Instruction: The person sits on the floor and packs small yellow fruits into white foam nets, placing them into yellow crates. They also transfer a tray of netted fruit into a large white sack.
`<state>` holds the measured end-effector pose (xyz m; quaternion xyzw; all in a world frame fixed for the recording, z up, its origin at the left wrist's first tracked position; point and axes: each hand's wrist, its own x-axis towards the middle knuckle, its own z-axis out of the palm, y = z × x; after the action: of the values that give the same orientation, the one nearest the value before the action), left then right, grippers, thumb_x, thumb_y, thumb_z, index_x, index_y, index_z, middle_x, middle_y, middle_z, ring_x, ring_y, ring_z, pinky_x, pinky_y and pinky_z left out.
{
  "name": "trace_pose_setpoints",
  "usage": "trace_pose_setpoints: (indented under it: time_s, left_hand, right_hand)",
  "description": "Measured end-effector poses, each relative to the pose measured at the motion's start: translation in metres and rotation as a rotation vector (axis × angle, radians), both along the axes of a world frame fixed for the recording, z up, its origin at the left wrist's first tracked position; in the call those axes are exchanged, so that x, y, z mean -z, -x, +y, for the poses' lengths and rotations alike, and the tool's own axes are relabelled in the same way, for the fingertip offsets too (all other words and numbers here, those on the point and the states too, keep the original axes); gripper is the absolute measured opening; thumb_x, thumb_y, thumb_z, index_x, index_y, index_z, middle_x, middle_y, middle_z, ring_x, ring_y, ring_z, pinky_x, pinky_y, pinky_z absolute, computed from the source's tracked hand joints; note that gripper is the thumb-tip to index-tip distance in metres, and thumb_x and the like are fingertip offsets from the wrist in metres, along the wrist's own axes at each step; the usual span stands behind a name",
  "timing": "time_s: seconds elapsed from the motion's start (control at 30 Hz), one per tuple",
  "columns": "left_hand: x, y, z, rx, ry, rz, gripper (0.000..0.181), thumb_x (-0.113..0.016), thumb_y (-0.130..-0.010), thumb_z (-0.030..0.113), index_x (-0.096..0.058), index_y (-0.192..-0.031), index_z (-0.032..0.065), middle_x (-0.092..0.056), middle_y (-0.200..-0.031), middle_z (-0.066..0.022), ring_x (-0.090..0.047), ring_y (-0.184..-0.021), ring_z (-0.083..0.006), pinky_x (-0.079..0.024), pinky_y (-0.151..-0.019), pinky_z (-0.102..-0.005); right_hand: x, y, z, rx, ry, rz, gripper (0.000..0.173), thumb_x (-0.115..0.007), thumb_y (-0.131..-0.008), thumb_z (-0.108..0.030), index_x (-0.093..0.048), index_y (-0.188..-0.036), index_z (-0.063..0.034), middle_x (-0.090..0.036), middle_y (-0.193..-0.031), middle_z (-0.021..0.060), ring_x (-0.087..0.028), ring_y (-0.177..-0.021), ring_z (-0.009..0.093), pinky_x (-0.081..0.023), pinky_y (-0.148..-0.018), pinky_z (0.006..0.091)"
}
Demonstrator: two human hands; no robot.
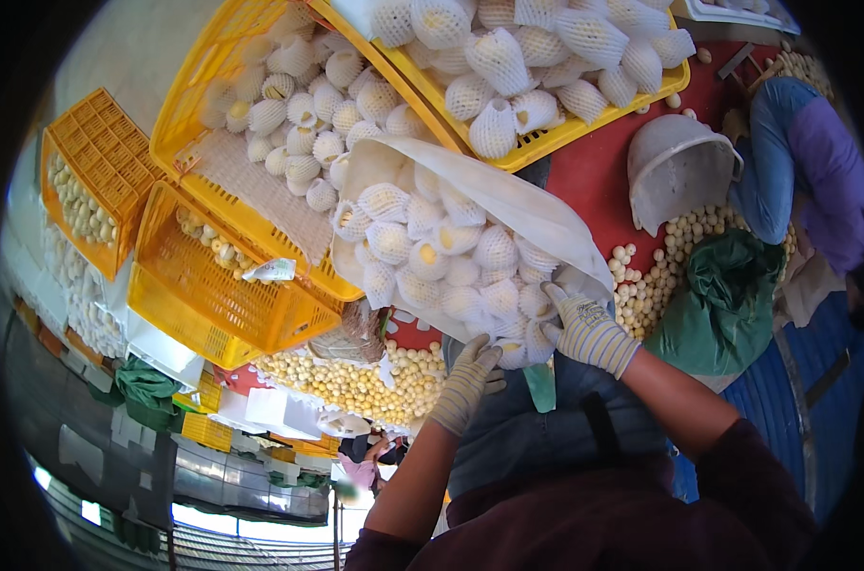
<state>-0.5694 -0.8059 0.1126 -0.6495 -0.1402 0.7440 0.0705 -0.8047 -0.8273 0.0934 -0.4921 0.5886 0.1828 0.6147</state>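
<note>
In front of me, a whitish plastic tub (pixel 532 189) is full of pale yellow fruit in white foam nets (pixel 428 260). My left hand (pixel 468 385), in a striped knit glove, lies at the tub's near end with its fingertips against the netted fruit. To its right, my right hand (pixel 592 332), gloved alike, reaches over the near right side, index finger and thumb apart on the fruit. Its other fingers are mostly hidden, and whether either hand grips the rim is unclear. Beyond the tub, a yellow plastic crate (pixel 211 64) holds more netted fruit.
Another yellow crate (pixel 582 128) of netted fruit stands at the top. Orange-yellow crates (pixel 232 314) with unwrapped fruit are at left. Loose fruit (pixel 375 385) covers the floor. On the right are a grey bucket (pixel 678 160), a green sack (pixel 724 300) and a person in purple (pixel 832 171).
</note>
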Motion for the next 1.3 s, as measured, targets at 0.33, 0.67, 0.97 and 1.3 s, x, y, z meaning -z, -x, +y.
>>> trace_pose_setpoints:
  time_s: [0.33, 0.67, 0.97, 1.3]
  left_hand:
    - [0.024, 0.017, 0.015, -0.300, -0.216, 0.020, 0.083, -0.056, -0.085, 0.066, -0.032, -0.147, 0.0160, -0.038, -0.145, -0.0157, -0.046, -0.121, -0.0437, -0.041, -0.100, -0.0546]
    - [0.042, 0.032, 0.018, -0.414, -0.318, 0.036, 0.088, -0.044, -0.083, 0.079, -0.035, -0.146, 0.0178, -0.042, -0.144, -0.0152, -0.042, -0.128, -0.0416, -0.034, -0.103, -0.0618]
    - [0.041, 0.029, -0.001, -0.524, -0.391, -0.038, 0.086, -0.038, -0.088, 0.075, -0.031, -0.148, 0.0149, -0.034, -0.150, -0.0167, -0.035, -0.135, -0.0432, -0.033, -0.103, -0.0654]
    - [0.046, 0.027, 0.003, -0.525, -0.438, -0.034, 0.093, -0.037, -0.086, 0.077, -0.022, -0.151, 0.0128, -0.028, -0.152, -0.0200, -0.028, -0.138, -0.0423, -0.028, -0.107, -0.0647]
  right_hand:
    - [0.027, -0.036, 0.000, 0.258, -0.270, -0.051, 0.074, -0.063, -0.084, -0.047, -0.045, -0.135, 0.0047, -0.055, -0.125, 0.0302, -0.054, -0.117, 0.040, -0.043, -0.098, 0.0438]
    - [0.053, -0.026, 0.032, 0.889, -0.526, -0.266, 0.044, -0.042, -0.103, -0.030, -0.051, -0.133, 0.0007, -0.058, -0.126, 0.0231, -0.052, -0.124, 0.030, -0.039, -0.104, 0.0349]
    - [0.065, -0.032, 0.045, 1.036, -0.550, -0.511, 0.045, -0.055, -0.098, -0.037, -0.058, -0.126, -0.0012, -0.061, -0.120, 0.0129, -0.057, -0.108, 0.018, -0.046, -0.096, 0.0316]
    - [0.076, -0.056, 0.037, 1.001, -0.723, -0.309, 0.054, -0.067, -0.091, -0.038, -0.058, -0.127, 0.0004, -0.064, -0.107, 0.0073, -0.058, -0.088, 0.012, -0.050, -0.077, 0.0270]
